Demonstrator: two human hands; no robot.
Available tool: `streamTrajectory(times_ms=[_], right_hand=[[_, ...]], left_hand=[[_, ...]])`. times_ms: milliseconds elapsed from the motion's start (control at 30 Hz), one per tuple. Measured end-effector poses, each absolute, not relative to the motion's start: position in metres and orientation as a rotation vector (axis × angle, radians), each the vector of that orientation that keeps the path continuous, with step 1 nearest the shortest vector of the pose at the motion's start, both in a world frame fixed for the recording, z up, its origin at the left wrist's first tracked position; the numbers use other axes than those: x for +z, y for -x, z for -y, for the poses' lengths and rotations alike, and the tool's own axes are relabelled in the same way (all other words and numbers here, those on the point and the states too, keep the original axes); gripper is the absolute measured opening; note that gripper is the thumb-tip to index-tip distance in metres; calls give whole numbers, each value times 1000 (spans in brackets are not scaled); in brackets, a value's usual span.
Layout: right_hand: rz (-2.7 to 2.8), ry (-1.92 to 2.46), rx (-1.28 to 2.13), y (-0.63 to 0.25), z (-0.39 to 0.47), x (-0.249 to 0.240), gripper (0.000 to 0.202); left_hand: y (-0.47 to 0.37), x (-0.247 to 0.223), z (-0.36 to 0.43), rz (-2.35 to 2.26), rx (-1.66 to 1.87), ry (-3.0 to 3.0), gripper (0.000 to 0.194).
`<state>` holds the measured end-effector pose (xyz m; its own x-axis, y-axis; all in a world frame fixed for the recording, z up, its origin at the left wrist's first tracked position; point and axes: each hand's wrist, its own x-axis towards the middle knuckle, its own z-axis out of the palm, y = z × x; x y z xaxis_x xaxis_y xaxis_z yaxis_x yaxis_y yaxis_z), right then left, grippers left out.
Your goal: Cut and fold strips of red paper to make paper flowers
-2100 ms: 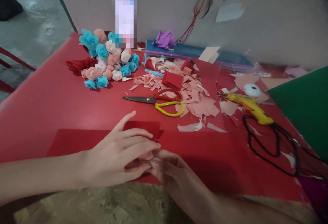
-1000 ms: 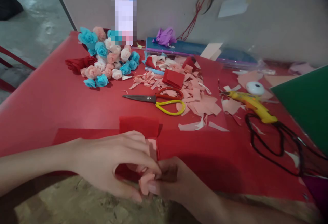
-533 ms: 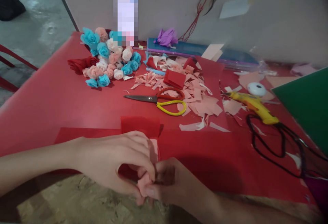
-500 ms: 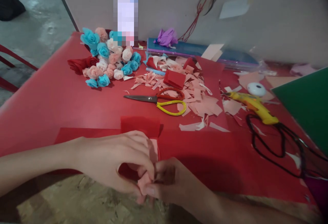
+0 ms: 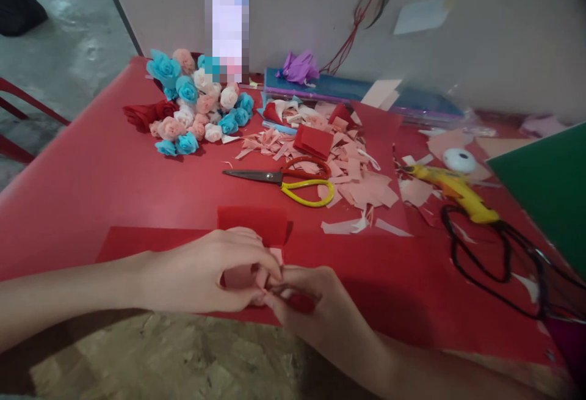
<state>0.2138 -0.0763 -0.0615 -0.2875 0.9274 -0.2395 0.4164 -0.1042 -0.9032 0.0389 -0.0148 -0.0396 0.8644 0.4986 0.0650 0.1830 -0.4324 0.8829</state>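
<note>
At the front edge of the red table, my left hand (image 5: pixel 215 272) and my right hand (image 5: pixel 309 302) meet fingertip to fingertip. Between them is a small piece of pink crepe paper (image 5: pixel 262 278), pinched by both and partly hidden by the fingers. Under and beyond my left hand lie a folded red paper (image 5: pixel 251 221) and a pink paper piece (image 5: pixel 277 254), on a wide red sheet (image 5: pixel 155 238). Scissors (image 5: pixel 279 180) with one red and one yellow handle rest farther back, their blades pointing left.
Paper flowers (image 5: pixel 196 104) in blue, pink, white and red cluster at the back left. Paper scraps (image 5: pixel 352 174) spread behind the scissors. To the right are a yellow glue gun (image 5: pixel 458 192) with a black cord, a white round object (image 5: pixel 459 160) and a green board (image 5: pixel 544 186).
Both hands have moved slightly up, away from the table's front edge, with the pink paper. My left fingers have turned, and less of the paper shows now.
</note>
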Motion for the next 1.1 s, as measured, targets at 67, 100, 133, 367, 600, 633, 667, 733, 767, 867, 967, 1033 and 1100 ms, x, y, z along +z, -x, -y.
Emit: streamTrajectory(times_ms=[67, 100, 133, 367, 600, 633, 667, 733, 767, 867, 967, 1033, 1100], right_hand=[[1773, 1389, 1268, -216, 72, -60, 18], [1811, 1324, 1186, -217, 69, -60, 16], [1857, 1260, 1100, -218, 67, -60, 14], [2186, 1011, 294, -219, 55, -73, 12], [2415, 750, -115, -218, 53, -84, 22], [2466, 721, -132, -218, 53, -85, 27], [2521, 699, -142, -218, 53, -86, 31], [2606, 672, -139, -217, 53, -87, 37], [2630, 664, -137, -217, 53, -88, 38], [2659, 665, -126, -218, 55, -89, 34], [2673, 692, -59, -220, 60, -88, 28], [2673, 775, 7, -224, 62, -84, 24], [2609, 942, 0, -235, 59, -77, 22]], left_hand=[[-37, -41, 14, -527, 427, -2034, 7], [-36, -41, 14, -532, 449, -2054, 7], [-35, -42, 13, -529, 480, -2086, 7], [-24, -51, 12, -533, 570, -2438, 9], [-14, -66, 17, -473, 661, -2725, 29], [-14, -69, 18, -463, 661, -2765, 32], [-13, -72, 19, -461, 648, -2795, 35], [-13, -77, 21, -464, 610, -2830, 37], [-13, -79, 22, -464, 594, -2837, 37], [-12, -82, 24, -454, 538, -2838, 33], [-10, -82, 26, -466, 487, -2794, 26], [-10, -82, 26, -484, 479, -2752, 23], [-10, -82, 27, -497, 476, -2727, 24]])
